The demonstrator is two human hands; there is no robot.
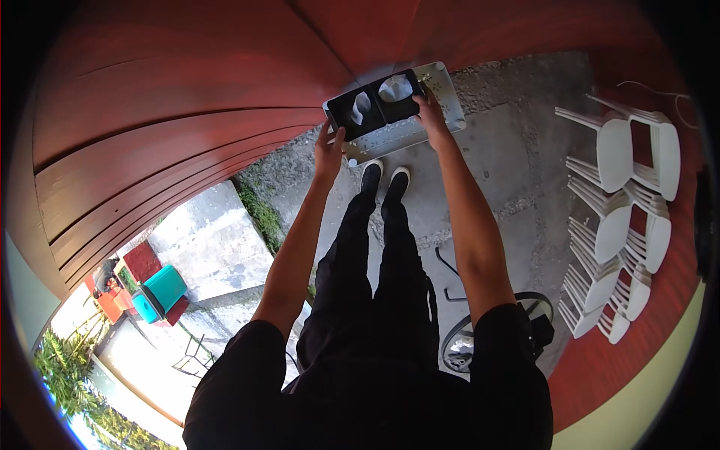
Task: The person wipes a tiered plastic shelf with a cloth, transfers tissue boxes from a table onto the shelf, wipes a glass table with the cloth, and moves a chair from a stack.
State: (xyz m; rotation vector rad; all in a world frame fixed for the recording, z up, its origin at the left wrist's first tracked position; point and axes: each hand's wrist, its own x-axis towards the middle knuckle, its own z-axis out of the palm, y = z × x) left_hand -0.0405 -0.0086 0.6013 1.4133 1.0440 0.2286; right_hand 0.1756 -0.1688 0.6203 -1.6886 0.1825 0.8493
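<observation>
A black two-section holder (346,112) is in the upper middle of the head view, over a small pale table or tray (394,138). Crumpled white, paper-like pieces lie in it: a narrow one (361,109) in the left section and a wider one (396,88) in the right. My left hand (328,154) is closed on the holder's left end, thumb on the near side. At the right end, my right hand (433,121) grips it with the fingers partly hidden. Whether the holder touches the surface beneath, I cannot tell.
Red-brown walls (187,75) stand ahead and to the left. Stacked white plastic chairs (615,157) line the right side. A black wheel-like frame (459,341) is near my right elbow. Concrete floor (495,157) surrounds my shoes. A teal box (165,289) sits far left.
</observation>
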